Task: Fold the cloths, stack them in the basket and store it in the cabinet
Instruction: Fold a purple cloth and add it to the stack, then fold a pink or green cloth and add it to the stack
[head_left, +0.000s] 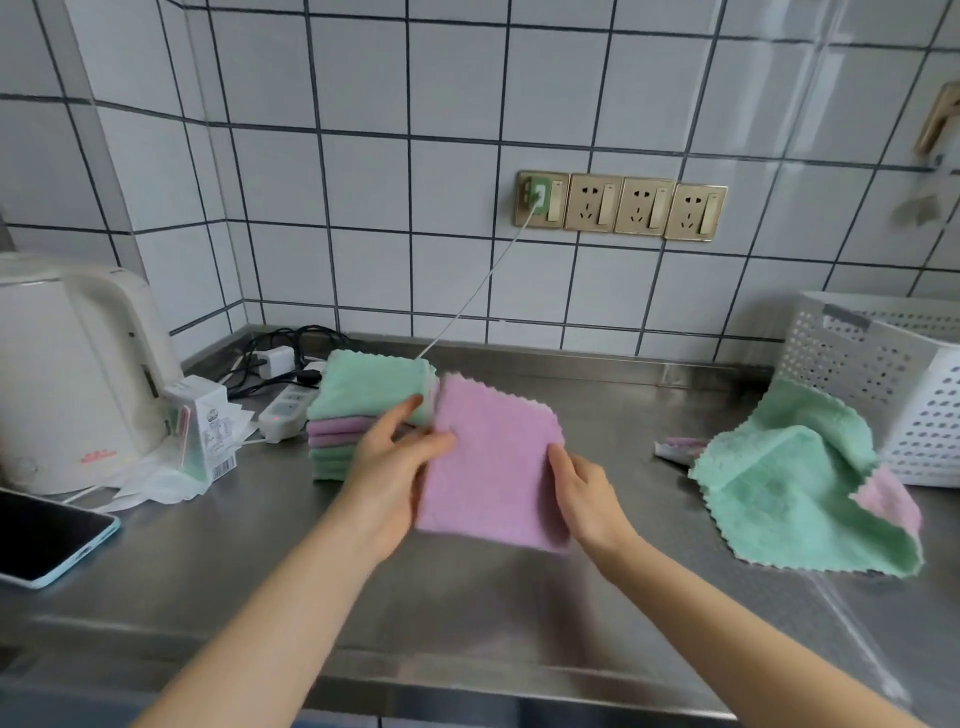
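Note:
A folded pink cloth (496, 460) is held above the steel counter (467, 613), tilted toward me. My left hand (392, 467) pinches its left edge with thumb on top. My right hand (584, 493) grips its right edge. Behind my left hand stands a stack of folded green and pink cloths (363, 410). At the right lies an unfolded green cloth (800, 493) with a pink underside showing, and a small crumpled pink cloth (678, 448) sits beside it. A white perforated basket (883, 379) stands at the far right, against the wall.
A white kettle (78, 364) stands at the left with a small carton (200, 426) and a face mask beside it. A phone (49, 535) lies near the left front edge. A power strip (283, 410), chargers and cables sit in the back corner. Wall sockets (621, 205) are above.

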